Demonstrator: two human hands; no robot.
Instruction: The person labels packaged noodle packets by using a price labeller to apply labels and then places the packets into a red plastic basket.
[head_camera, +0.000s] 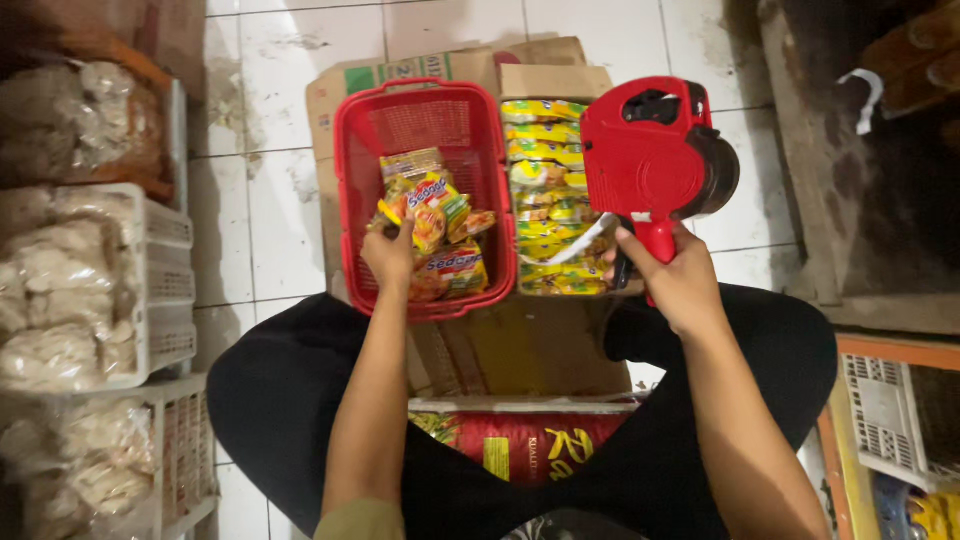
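Meanwhile, my left hand (390, 255) grips a noodle packet (428, 210) inside the red basket (425, 105), while my right hand (672, 280), just right of the basket, clasps the red price-label gun (650, 150) above the noodle box (548, 205).

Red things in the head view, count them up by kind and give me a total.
Red plastic basket: 1
Red price labeller gun, gripped in the right hand: 1
Red sack on the floor between the legs: 1
Total: 3
The left hand rests on noodle packets inside the basket.
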